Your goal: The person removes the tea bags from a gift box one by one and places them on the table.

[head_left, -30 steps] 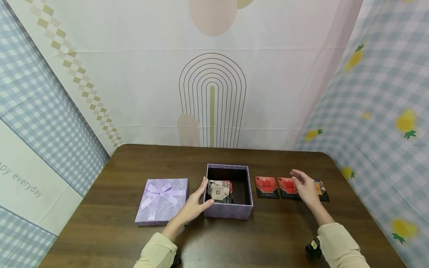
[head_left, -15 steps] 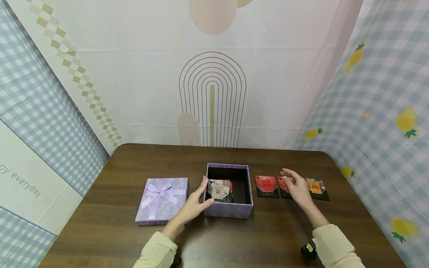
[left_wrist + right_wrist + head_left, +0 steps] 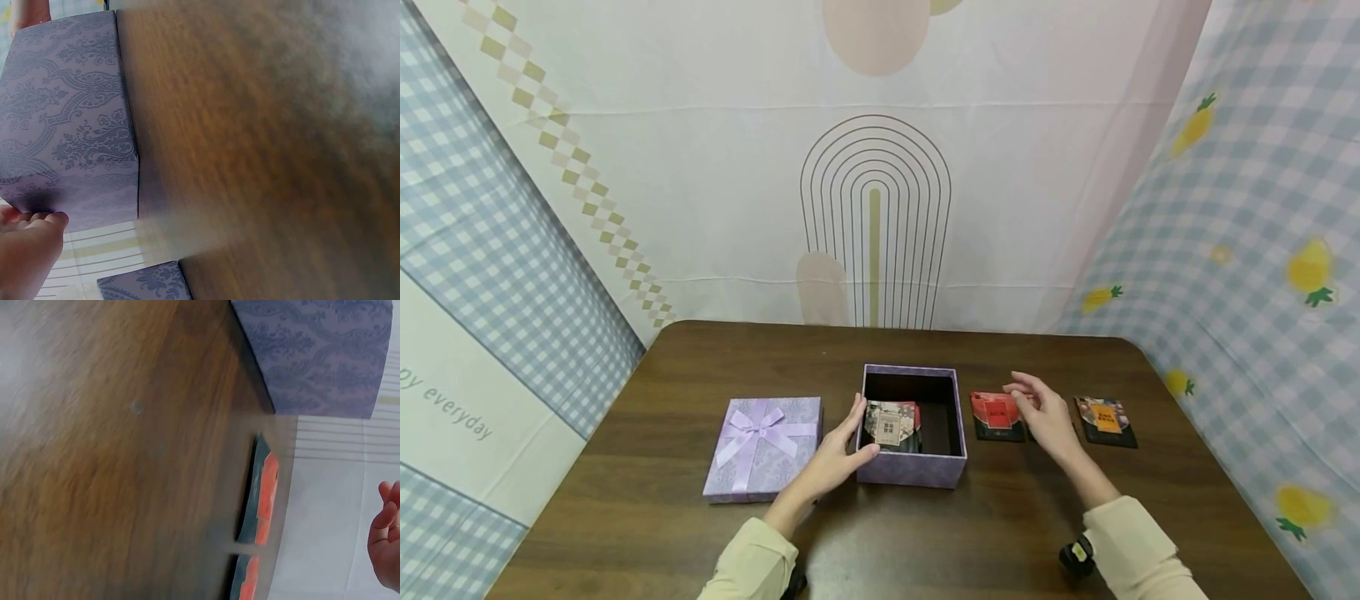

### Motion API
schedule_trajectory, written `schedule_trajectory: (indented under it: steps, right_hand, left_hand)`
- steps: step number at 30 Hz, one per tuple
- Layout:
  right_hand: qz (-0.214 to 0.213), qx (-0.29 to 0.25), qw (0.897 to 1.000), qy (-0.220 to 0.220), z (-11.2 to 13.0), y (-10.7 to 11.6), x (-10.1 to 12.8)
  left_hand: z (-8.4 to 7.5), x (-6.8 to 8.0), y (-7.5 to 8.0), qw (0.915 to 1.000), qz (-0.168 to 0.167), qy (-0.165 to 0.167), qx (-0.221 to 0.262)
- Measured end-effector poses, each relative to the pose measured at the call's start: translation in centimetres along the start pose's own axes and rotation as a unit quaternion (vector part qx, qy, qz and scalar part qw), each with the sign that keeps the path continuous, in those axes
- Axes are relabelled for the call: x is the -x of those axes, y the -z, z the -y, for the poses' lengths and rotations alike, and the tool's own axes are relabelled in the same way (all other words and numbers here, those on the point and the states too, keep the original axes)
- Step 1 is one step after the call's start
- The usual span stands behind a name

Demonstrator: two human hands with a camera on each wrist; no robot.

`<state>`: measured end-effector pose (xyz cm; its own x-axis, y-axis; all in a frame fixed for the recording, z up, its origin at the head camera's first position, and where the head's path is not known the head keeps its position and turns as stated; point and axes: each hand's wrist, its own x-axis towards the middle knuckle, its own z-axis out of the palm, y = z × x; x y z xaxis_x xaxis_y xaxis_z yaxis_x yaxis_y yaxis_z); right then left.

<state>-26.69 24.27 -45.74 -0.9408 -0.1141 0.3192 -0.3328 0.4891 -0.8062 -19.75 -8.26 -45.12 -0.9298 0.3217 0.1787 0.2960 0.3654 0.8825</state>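
Our right fingers (image 3: 1022,387) are spread and loosely bent, closed on nothing, hovering just above the row of packets on the table (image 3: 700,533). The right hand (image 3: 1043,417) hangs over the middle packet, hiding most of it, with its fingertips reaching toward the red packet (image 3: 996,414) nearest the box. From the right wrist view we catch only the fingertips at the frame's edge, apart from the packets' thin edges, so no contact yet as far as we can tell.

Over on the other side, our left fingers (image 3: 855,414) lie fairly straight against the left wall of the open purple box (image 3: 910,471), thumb along its front corner, steadying it rather than gripping it. The left hand (image 3: 837,454) sits between the box and the lid with the bow (image 3: 763,447), which lies flat just to the left.

Where do we stand? One packet (image 3: 891,425) already lies in the box, on its left side, with dark room beside it. Three packets wait outside in a row: the red one, the covered one, and an orange-labelled packet (image 3: 1103,419) farthest right. So by our reading we are about a quarter through the filling, with three packets left to go in and the lid not yet on.
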Motion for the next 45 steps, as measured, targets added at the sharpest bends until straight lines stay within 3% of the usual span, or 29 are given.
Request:
schedule_trajectory:
  steps: [14,19,29,36,41,45]
  right_hand:
    - [0.042,-0.032,0.998,0.020,2.5,-2.6,-0.6]
    - [0.055,-0.043,0.998,0.008,3.4,-3.4,-0.6]
    - [0.080,-0.062,0.995,0.015,7.9,-4.6,0.0]
    - [0.100,-0.082,0.992,0.000,5.2,-6.7,-0.6]
    - [0.123,-0.087,0.989,-0.007,5.5,-7.5,-0.9]
    - [0.145,-0.036,0.989,-0.002,6.2,-8.1,-1.2]
  left_hand:
    - [-0.2,0.0,0.1,1.0000,0.001,0.001,0.002]
    - [-0.1,0.0,0.1,1.0000,0.003,0.001,0.002]
    - [0.1,0.1,0.1,1.0000,0.003,0.001,0.004]
    - [0.1,0.2,0.0,1.0000,-0.001,0.002,0.005]
    - [0.0,0.2,-0.1,1.0000,-0.002,0.000,0.007]
    - [0.0,0.2,0.0,1.0000,-0.003,-0.001,0.007]
